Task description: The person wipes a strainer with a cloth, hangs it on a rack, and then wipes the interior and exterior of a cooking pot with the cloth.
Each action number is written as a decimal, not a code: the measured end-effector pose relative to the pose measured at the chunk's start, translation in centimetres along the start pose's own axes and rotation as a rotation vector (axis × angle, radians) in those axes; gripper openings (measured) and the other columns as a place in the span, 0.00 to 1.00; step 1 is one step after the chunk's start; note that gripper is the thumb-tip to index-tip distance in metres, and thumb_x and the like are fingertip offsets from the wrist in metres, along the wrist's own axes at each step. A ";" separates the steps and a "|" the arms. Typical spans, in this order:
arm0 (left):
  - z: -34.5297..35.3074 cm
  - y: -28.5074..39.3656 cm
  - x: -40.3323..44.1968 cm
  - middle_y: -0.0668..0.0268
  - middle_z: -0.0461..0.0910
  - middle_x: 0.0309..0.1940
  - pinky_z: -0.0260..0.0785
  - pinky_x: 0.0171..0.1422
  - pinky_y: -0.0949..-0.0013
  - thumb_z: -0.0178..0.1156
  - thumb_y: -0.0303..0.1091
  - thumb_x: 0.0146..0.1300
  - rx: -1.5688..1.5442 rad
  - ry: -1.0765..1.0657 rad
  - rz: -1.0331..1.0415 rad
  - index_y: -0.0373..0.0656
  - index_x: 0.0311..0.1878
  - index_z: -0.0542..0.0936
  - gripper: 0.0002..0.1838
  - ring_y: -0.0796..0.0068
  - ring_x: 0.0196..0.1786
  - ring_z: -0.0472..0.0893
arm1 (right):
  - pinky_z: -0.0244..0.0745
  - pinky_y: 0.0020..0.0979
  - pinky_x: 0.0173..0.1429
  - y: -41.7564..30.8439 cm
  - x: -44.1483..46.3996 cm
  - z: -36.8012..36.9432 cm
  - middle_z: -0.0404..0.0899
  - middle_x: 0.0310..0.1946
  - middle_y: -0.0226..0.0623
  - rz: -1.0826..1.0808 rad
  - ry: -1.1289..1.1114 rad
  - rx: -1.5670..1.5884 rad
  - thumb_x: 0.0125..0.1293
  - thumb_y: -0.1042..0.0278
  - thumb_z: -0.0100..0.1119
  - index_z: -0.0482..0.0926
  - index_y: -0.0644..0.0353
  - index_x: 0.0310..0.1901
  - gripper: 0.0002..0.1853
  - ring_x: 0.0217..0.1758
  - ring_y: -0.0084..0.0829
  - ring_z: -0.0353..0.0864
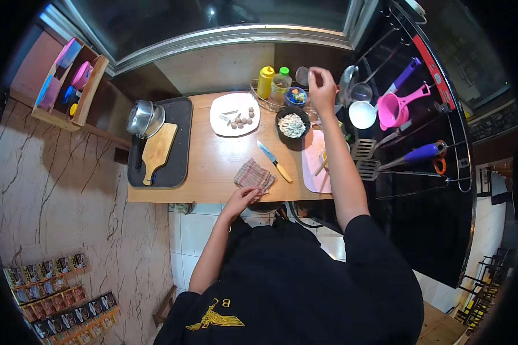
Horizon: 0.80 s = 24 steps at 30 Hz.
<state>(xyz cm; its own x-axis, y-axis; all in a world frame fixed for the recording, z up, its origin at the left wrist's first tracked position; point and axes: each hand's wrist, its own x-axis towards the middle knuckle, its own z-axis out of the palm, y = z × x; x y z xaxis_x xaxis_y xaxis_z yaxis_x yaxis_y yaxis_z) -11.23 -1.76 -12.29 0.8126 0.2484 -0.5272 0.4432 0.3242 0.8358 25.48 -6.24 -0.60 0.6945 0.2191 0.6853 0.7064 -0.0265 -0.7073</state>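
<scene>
Reddish checked cloth (pixel 252 174) is lying near the wooden table (pixel 213 167)'s front edge; left hand (pixel 243 201) is resting at its edge, fingers narrow. Right hand (pixel 322 87) is hovering near the blue bowl (pixel 296 104), fingers curled. Can't tell if either is gripping.

Right arm (pixel 344 167) at full stretch here, running forward almost straight from the shoulder, bare forearm showing all the way to the wrist (pixel 326 110). Out at the end, the right hand (pixel 322 86) is up and well ahead of the body, fingers curled over toward the left, thumb close to them (whether the tips meet is too small to tell). And the left side? Much nearer the torso (pixel 305 276)! The left forearm (pixel 214 247) slants forward and inward, the left hand (pixel 243 200) low, fingers loosely bent and pointing right. Two hands, well apart.
</scene>
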 end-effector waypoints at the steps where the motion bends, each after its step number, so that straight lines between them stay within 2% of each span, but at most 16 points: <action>1: -1.0 0.0 -0.3 0.69 0.81 0.42 0.69 0.47 0.77 0.55 0.41 0.69 -0.008 0.007 0.015 0.37 0.53 0.77 0.17 0.82 0.43 0.77 | 0.74 0.26 0.36 -0.2 -1.4 0.6 0.77 0.31 0.37 0.003 -0.070 0.001 0.62 0.72 0.59 0.80 0.63 0.37 0.05 0.31 0.25 0.79; 5: -5.2 0.5 -1.7 0.68 0.81 0.41 0.69 0.47 0.77 0.55 0.40 0.69 0.090 0.109 0.070 0.36 0.53 0.77 0.18 0.81 0.43 0.77 | 0.75 0.28 0.37 -0.3 -8.3 3.3 0.78 0.32 0.39 0.191 -0.309 -0.009 0.62 0.73 0.59 0.80 0.64 0.37 0.05 0.33 0.29 0.81; 7: -8.0 0.1 -1.6 0.67 0.81 0.42 0.69 0.48 0.77 0.56 0.39 0.69 0.051 0.146 0.138 0.36 0.54 0.77 0.18 0.80 0.44 0.77 | 0.76 0.30 0.39 -0.1 -12.0 4.6 0.79 0.32 0.39 0.146 -0.410 -0.055 0.62 0.71 0.59 0.80 0.64 0.38 0.07 0.33 0.31 0.81; 9: -10.4 0.4 -2.0 0.65 0.81 0.43 0.69 0.48 0.76 0.56 0.39 0.68 0.041 0.177 0.153 0.36 0.55 0.76 0.18 0.79 0.45 0.77 | 0.76 0.31 0.40 0.7 -16.1 5.5 0.79 0.32 0.41 0.355 -0.619 -0.062 0.60 0.66 0.62 0.80 0.65 0.41 0.12 0.33 0.34 0.81; 11: -13.4 0.0 -2.2 0.64 0.80 0.51 0.67 0.55 0.70 0.55 0.42 0.68 0.118 0.209 0.104 0.40 0.57 0.76 0.19 0.76 0.54 0.76 | 0.76 0.34 0.44 1.1 -19.7 6.0 0.79 0.40 0.49 0.443 -0.823 -0.117 0.56 0.59 0.67 0.78 0.66 0.48 0.23 0.37 0.39 0.81; 13: -16.2 -0.5 -2.5 0.65 0.80 0.51 0.68 0.55 0.71 0.55 0.41 0.68 0.121 0.228 0.113 0.41 0.57 0.75 0.19 0.76 0.54 0.77 | 0.74 0.37 0.54 2.8 -23.7 6.4 0.75 0.51 0.57 0.580 -1.002 -0.168 0.49 0.54 0.72 0.72 0.67 0.56 0.36 0.50 0.46 0.78; 14: -17.6 -0.7 -2.6 0.63 0.80 0.49 0.68 0.54 0.72 0.56 0.41 0.68 0.142 0.270 0.140 0.38 0.56 0.76 0.20 0.76 0.51 0.77 | 0.74 0.37 0.54 3.4 -25.6 6.4 0.75 0.51 0.57 0.578 -1.007 -0.170 0.49 0.54 0.72 0.72 0.67 0.56 0.36 0.50 0.46 0.78; 16: -20.5 -1.0 -2.8 0.60 0.81 0.45 0.70 0.53 0.72 0.58 0.38 0.66 0.221 0.366 0.166 0.36 0.54 0.77 0.19 0.75 0.48 0.78 | 0.69 0.41 0.61 3.1 -28.5 6.5 0.72 0.55 0.57 0.343 -1.090 -0.402 0.42 0.55 0.76 0.64 0.68 0.62 0.47 0.59 0.48 0.73; 17: -22.1 -1.0 -3.0 0.60 0.81 0.45 0.70 0.53 0.72 0.58 0.38 0.66 0.218 0.363 0.166 0.36 0.54 0.77 0.19 0.75 0.48 0.78 | 0.69 0.41 0.61 2.5 -29.6 6.5 0.72 0.55 0.57 0.344 -1.091 -0.405 0.42 0.55 0.76 0.64 0.68 0.62 0.47 0.59 0.48 0.73; 19: -25.7 -1.7 -3.0 0.61 0.82 0.42 0.71 0.50 0.73 0.59 0.36 0.65 0.272 0.432 0.236 0.36 0.51 0.78 0.16 0.74 0.45 0.79 | 0.63 0.42 0.67 1.2 -30.8 6.5 0.67 0.59 0.60 0.511 -1.188 -0.508 0.38 0.52 0.78 0.59 0.68 0.65 0.54 0.64 0.52 0.66; 20: -27.4 -2.2 -3.0 0.61 0.82 0.42 0.71 0.50 0.73 0.59 0.36 0.65 0.262 0.431 0.234 0.36 0.51 0.78 0.16 0.74 0.45 0.79 | 0.62 0.41 0.68 0.9 -31.5 6.7 0.67 0.59 0.59 0.552 -1.201 -0.554 0.35 0.50 0.79 0.58 0.70 0.65 0.57 0.65 0.52 0.67; 23: -32.3 -2.0 -3.3 0.64 0.82 0.36 0.72 0.45 0.72 0.61 0.34 0.63 0.365 0.633 0.276 0.35 0.47 0.79 0.13 0.76 0.39 0.79 | 0.61 0.40 0.69 -2.0 -31.1 6.8 0.66 0.62 0.58 0.619 -1.160 -0.700 0.35 0.50 0.79 0.57 0.71 0.65 0.58 0.65 0.49 0.66; 24: -34.3 -2.5 -2.9 0.64 0.81 0.35 0.72 0.44 0.72 0.61 0.34 0.62 0.381 0.678 0.282 0.35 0.46 0.79 0.14 0.76 0.38 0.79 | 0.66 0.39 0.65 -1.6 -31.9 6.7 0.71 0.58 0.56 0.585 -1.043 -0.659 0.33 0.51 0.80 0.64 0.71 0.61 0.54 0.61 0.47 0.72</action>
<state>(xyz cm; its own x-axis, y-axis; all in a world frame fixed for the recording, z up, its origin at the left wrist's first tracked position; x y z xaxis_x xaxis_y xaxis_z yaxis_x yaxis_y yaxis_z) -27.67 28.03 -18.10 0.5620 0.8103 -0.1662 0.4538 -0.1341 0.8810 1.29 -6.69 -22.45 0.6943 0.6350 -0.3387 0.4849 -0.7605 -0.4319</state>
